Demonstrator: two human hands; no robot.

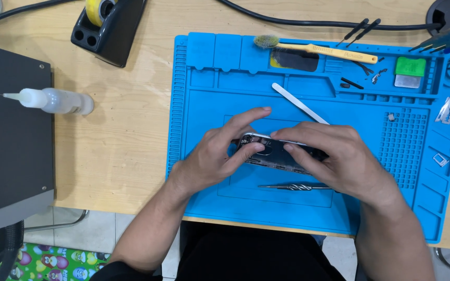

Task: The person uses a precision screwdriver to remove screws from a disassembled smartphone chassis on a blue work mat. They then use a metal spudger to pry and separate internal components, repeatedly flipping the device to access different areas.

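From the head camera, we judge the opened phone [274, 153] could slip or flex, since only fingertips pinch it above the blue mat [308, 93]; it might drop onto the screwdriver [292, 186] just below our hands. Our left hand [217, 156] clamps its left end, our right hand [334, 156] its right. The phone looks dark, metal-rimmed, its inner parts exposed.

Bright blue over the whole silicone mat [204, 78], pale blond wood grain on the table [126, 130]. Yellow on the brush handle [324, 52] and tape roll [97, 10] (its dispenser [110, 31] black), green on a small square pad [410, 66]. Silver-edged and dark for the phone frame [277, 153], white for the flat pry stick [298, 103].
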